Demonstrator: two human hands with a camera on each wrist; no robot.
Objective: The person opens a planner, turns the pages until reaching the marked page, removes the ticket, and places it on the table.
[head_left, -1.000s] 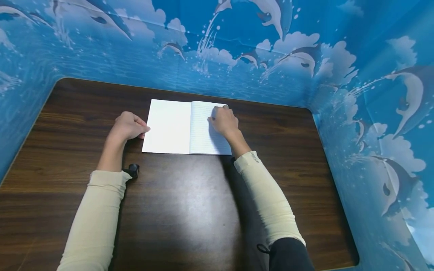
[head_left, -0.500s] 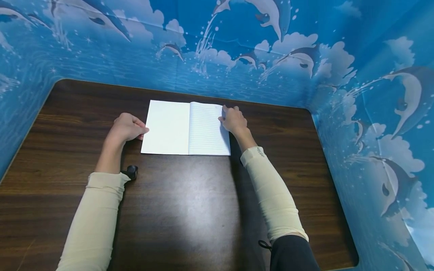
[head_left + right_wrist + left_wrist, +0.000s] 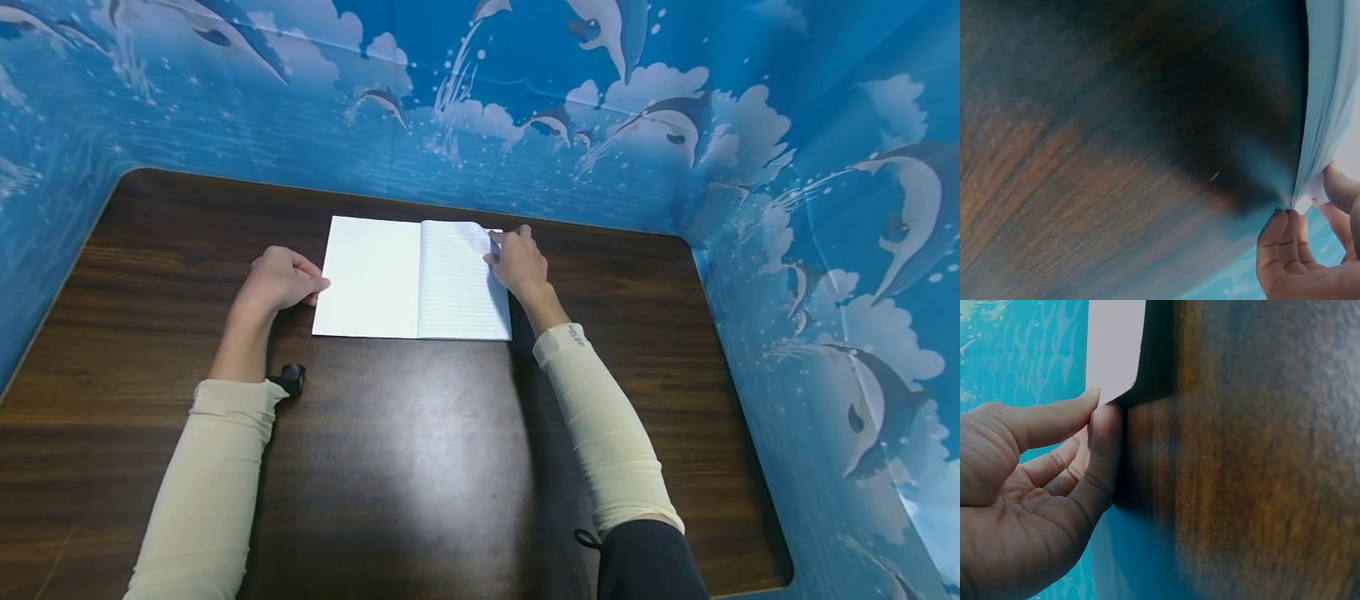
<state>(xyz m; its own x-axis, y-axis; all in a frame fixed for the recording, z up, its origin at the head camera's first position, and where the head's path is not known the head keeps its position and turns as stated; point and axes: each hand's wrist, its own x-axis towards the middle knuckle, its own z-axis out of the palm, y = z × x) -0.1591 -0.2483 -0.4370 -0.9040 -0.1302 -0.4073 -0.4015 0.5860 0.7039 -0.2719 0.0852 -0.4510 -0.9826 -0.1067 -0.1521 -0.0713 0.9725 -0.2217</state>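
Curled right hand [image 3: 517, 262] at notebook [image 3: 411, 279] corner

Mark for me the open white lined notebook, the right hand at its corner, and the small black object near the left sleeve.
open white lined notebook [image 3: 375, 279], head view, blank left page.
right hand [image 3: 519, 265], head view, back of hand.
small black object [image 3: 293, 377], head view, its top.

Dark wood-grain desk [image 3: 420, 467] with rounded far corners, showing a pale glare patch near its middle. A small black object [image 3: 293, 377], too small to identify, lies on the desk toward the near left. Blue backdrop [image 3: 525, 108] printed with leaping dolphins, white clouds and water splashes, enclosing the desk on the left, far and right sides. The same wood grain fills most of both wrist views [image 3: 1254, 462].
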